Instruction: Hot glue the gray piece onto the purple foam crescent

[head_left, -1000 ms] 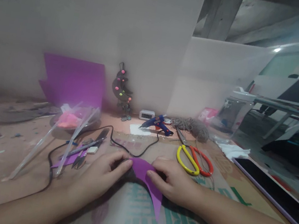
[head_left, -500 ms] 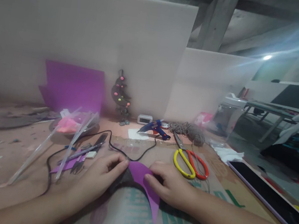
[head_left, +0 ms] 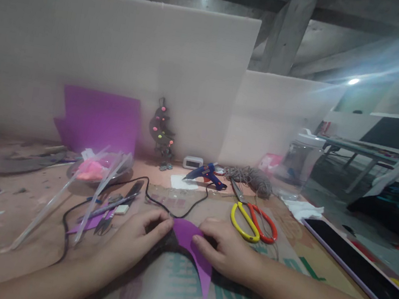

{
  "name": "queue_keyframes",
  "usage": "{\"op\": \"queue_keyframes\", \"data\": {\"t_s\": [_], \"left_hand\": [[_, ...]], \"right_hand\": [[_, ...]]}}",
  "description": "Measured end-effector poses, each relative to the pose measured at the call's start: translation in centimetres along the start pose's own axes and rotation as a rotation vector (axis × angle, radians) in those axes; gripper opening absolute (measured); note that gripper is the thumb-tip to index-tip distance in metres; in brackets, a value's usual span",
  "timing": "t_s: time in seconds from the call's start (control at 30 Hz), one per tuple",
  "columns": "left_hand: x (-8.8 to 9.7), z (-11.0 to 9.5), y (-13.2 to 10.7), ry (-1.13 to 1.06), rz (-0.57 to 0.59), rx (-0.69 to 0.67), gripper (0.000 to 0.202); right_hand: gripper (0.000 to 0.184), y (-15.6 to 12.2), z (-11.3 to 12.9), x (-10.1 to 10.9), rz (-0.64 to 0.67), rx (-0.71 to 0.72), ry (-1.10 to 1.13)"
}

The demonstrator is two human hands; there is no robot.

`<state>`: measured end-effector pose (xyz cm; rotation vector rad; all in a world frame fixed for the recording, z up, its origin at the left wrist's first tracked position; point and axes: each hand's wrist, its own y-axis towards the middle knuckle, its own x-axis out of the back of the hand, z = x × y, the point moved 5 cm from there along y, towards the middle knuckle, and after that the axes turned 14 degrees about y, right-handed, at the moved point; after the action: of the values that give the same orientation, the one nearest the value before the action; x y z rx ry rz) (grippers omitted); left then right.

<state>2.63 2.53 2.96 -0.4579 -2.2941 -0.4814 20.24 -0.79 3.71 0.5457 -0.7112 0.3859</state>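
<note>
Between my two hands is a curved, pointed piece of purple craft sheet [head_left: 191, 236], with a dark grey piece showing at its left end. My left hand [head_left: 146, 232] pinches that left end between thumb and fingers. My right hand [head_left: 220, 246] grips the purple piece along its right side, thumb on top. Its sharp tip hangs down below my right thumb. Beyond my hands lie a blue glue gun [head_left: 206, 173] and scissors with one yellow and one red handle [head_left: 246, 222].
Left are a bowl with pink material [head_left: 92, 169], glue sticks [head_left: 99, 194] and a purple sheet [head_left: 100, 121]. A decorated moon [head_left: 161, 128] leans against the white board. Grey yarn [head_left: 255, 179], a clear jar [head_left: 300, 158] and a phone [head_left: 356, 263] are right. A black cord [head_left: 160, 204] crosses the table.
The view has tilted up slightly, so the background sits a little lower. Both hands keep their hold on the purple piece, with hardly any movement.
</note>
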Motion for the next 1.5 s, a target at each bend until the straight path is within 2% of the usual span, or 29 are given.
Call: {"op": "queue_keyframes", "data": {"t_s": [0.23, 0.5, 0.8, 1.0, 1.2, 1.5], "left_hand": [[0.16, -0.32, -0.09, 0.024, -0.020, 0.003, 0.037], [-0.06, -0.37, 0.09, 0.031, 0.023, -0.002, 0.031], [0.01, -0.19, 0.06, 0.037, 0.026, 0.001, 0.035], [-0.33, -0.06, 0.15, 0.036, 0.062, -0.024, 0.027], [0.06, -0.49, -0.20, 0.015, 0.009, -0.046, 0.030], [0.27, -0.88, -0.34, 0.018, 0.024, -0.088, 0.032]], "right_hand": [[0.027, -0.04, -0.06, -0.04, -0.005, 0.020, 0.001], [0.029, 0.01, -0.29, -0.04, -0.003, 0.011, -0.011], [0.027, -0.14, -0.40, -0.05, 0.011, 0.002, 0.011], [0.028, -0.02, -0.33, 0.23, -0.033, -0.005, 0.042], [0.026, 0.12, -0.46, 0.46, -0.063, -0.068, 0.079], [0.030, 0.22, -0.42, 0.34, -0.032, -0.074, 0.038]]}}
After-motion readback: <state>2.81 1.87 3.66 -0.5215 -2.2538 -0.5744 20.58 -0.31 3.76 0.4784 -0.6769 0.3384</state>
